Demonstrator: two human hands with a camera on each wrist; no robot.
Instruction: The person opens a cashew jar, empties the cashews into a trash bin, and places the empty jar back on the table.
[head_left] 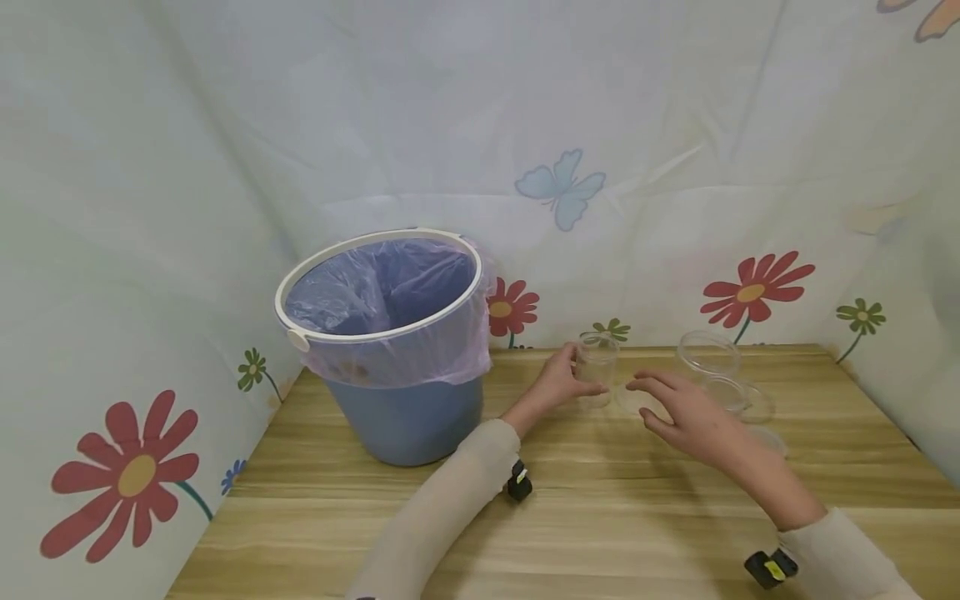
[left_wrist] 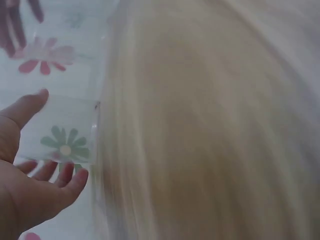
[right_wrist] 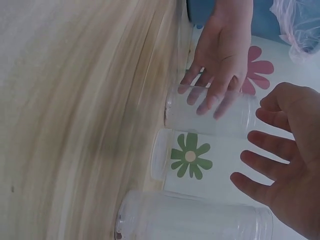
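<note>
While the left hand [head_left: 558,382] curls its fingers and thumb round a small clear jar [head_left: 597,367], the jar stands upright on the wooden table [head_left: 600,517], at about 1 o'clock from table centre, near the back edge. In the right wrist view the left fingers [right_wrist: 212,97] show through the jar's clear wall [right_wrist: 210,117]; in the left wrist view the thumb [left_wrist: 30,106] and fingertips sit on either side of it, picture blurred.

Right hand [head_left: 686,417] hovers at 4 o'clock of the jar, fingers spread and loose, gripping nothing; whether the fingertips touch anything cannot be told. Just past it at 3 o'clock of the jar sit more clear containers: a wider jar [head_left: 708,354] at the back, a low one [head_left: 738,398] in front of it.

Blue bucket [head_left: 408,417] with white rim and a pinkish plastic liner [head_left: 390,292] stands at 9 o'clock of the jar, near the left hand's wrist. Flower-print cloth [head_left: 753,287] hangs behind and to both sides of the table. Both forearms are in beige sleeves [head_left: 442,508].
</note>
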